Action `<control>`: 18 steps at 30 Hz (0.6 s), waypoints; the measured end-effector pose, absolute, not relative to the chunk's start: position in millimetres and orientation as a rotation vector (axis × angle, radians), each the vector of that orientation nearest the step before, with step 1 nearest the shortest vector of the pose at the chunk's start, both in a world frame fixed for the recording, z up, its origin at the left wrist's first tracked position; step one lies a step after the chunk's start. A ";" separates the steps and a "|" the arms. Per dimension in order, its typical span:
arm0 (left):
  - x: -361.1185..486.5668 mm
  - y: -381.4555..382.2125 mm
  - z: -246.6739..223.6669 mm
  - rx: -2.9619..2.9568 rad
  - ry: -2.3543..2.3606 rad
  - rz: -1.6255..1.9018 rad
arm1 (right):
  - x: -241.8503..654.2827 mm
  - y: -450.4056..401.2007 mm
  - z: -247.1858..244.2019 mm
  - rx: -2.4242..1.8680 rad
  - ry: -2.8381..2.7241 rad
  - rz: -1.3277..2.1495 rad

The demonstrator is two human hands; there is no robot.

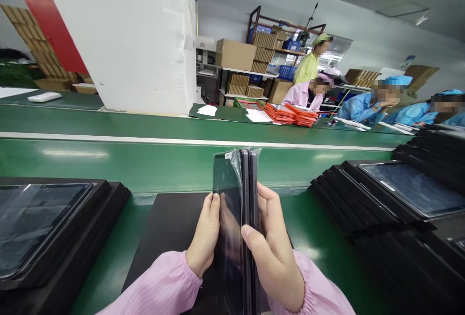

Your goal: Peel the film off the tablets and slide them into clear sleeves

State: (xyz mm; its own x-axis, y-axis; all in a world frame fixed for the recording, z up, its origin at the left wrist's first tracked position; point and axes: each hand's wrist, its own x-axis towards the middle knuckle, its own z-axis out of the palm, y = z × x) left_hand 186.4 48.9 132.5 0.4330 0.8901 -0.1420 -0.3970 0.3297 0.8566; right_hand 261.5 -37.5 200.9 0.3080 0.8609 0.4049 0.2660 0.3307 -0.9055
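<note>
Two tablets [232, 228] stand on edge, face to back, in the middle of the head view. Clear film with a small white label covers the nearer screen and sticks out past the top corners. My left hand [205, 232] presses against the screen side, thumb up along its edge. Around the grey edges my right hand [274, 247] is closed, its thumb across the sides and its fingers behind the far tablet. Below them a flat black foam sheet [163, 228] lies on the green surface. The lower ends of the tablets run out of view.
At left, a film-covered tablet [39, 223] lies in black foam [116, 194]. Stacked black foam trays [337, 203] at right hold another tablet [417, 184]. Behind the green bench [163, 128] are a white pillar [145, 39], orange pouches [290, 114] and several people [363, 106].
</note>
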 end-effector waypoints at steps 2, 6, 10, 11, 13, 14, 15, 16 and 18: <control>186.3 50.0 133.9 0.851 0.699 0.924 | 262.9 -36.6 198.9 -1.233 -1.225 0.525; 187.7 54.6 138.7 0.859 0.637 0.844 | 264.6 -29.7 195.5 -1.236 -1.192 0.510; 188.7 57.8 142.3 0.851 0.596 0.782 | 264.9 -27.0 194.1 -1.223 -1.190 0.515; 188.7 58.1 143.1 0.853 0.597 0.777 | 264.8 -27.0 193.9 -1.226 -1.192 0.514; 188.3 58.3 144.8 0.865 0.606 0.773 | 264.5 -27.2 193.5 -1.235 -1.192 0.510; 188.0 58.1 145.9 0.873 0.609 0.772 | 264.2 -27.3 193.3 -1.238 -1.192 0.506; 187.6 57.9 147.0 0.878 0.610 0.768 | 264.0 -27.3 193.0 -1.241 -1.192 0.504; 187.2 57.5 148.3 0.880 0.607 0.763 | 263.6 -27.4 192.7 -1.241 -1.193 0.504; 186.4 56.7 150.6 0.876 0.592 0.754 | 263.0 -27.8 192.2 -1.239 -1.194 0.504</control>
State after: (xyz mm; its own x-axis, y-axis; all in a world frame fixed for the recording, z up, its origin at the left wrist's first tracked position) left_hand 186.4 56.7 150.6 0.6016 0.7841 -0.1524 -0.3347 0.4206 0.8432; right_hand 263.0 -27.8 192.2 0.3625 0.8359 0.4122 0.2869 0.3207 -0.9027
